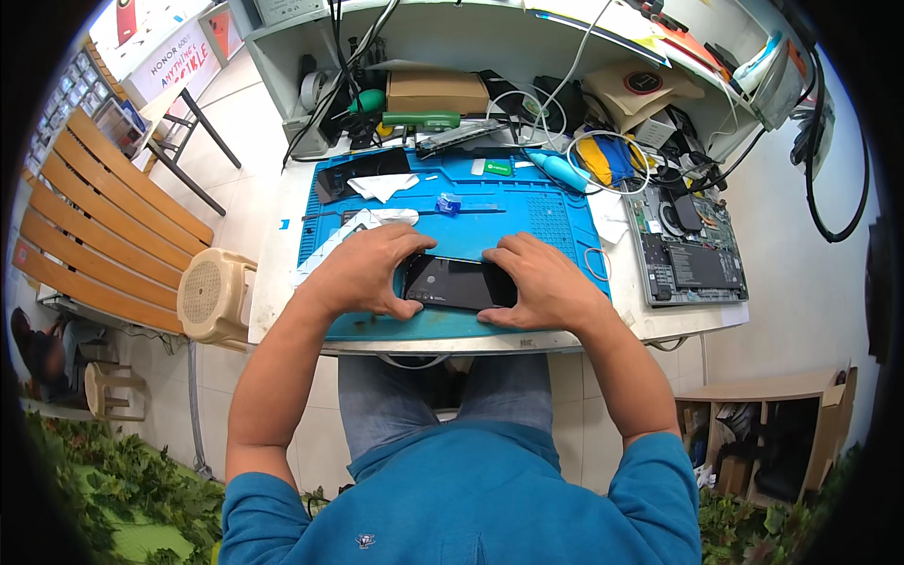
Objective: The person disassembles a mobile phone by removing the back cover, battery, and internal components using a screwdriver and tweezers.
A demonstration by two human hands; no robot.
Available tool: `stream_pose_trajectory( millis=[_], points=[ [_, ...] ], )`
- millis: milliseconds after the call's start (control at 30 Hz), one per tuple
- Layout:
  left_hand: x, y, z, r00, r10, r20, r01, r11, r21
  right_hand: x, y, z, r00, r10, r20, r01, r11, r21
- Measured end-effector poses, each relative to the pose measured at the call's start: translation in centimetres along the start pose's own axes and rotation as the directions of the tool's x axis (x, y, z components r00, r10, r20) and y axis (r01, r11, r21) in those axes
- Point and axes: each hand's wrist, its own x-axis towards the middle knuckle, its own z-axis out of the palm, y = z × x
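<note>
A black smartphone [459, 283] lies sideways near the front edge of the blue repair mat [452, 325]. My left hand [372, 271] grips its left end, thumb along the near edge and fingers at the far edge. At the other end, my right hand [539, 281] holds the phone the same way. Beyond the phone, a small clear blue item [448, 203] sits by a thin tool on the mat. Crumpled white tissue [384, 186] rests on a dark flat panel [348, 177] at the mat's far left.
An opened laptop chassis [697, 259] with bare electronics stands on the right. At the back are a cardboard box [437, 92], a green-handled tool [421, 120], a light-blue tool [557, 171] and looped cables. A beige stool [215, 294] touches the table's left side.
</note>
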Motion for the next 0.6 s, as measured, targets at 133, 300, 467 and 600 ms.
stream_pose_trajectory(
  millis=[133, 300, 467, 600],
  points=[
    [-0.3, -0.4, 0.2, 0.994, 0.099, -0.056, -0.096, 0.994, 0.049, 1.5, -0.4, -0.4, 0.989, 0.013, 0.148, -0.008, 0.999, -0.039],
    [-0.5, -0.5, -0.1, 0.986, 0.138, -0.095, -0.134, 0.99, 0.046, 1.8, 0.4, -0.2, 0.99, 0.056, 0.129, -0.079, 0.98, 0.181],
    [0.6, 0.5, -0.9, 0.967, 0.235, -0.097, -0.236, 0.972, 0.006, 1.9, 5.1, 2.2, 0.916, 0.016, 0.402, -0.374, 0.403, 0.836],
    [-0.4, 1.4, -0.4, 0.939, -0.072, -0.337, -0.007, 0.974, -0.227, 1.0, 1.8, 1.4, 0.9, 0.201, 0.387, -0.432, 0.292, 0.853]
  ],
)
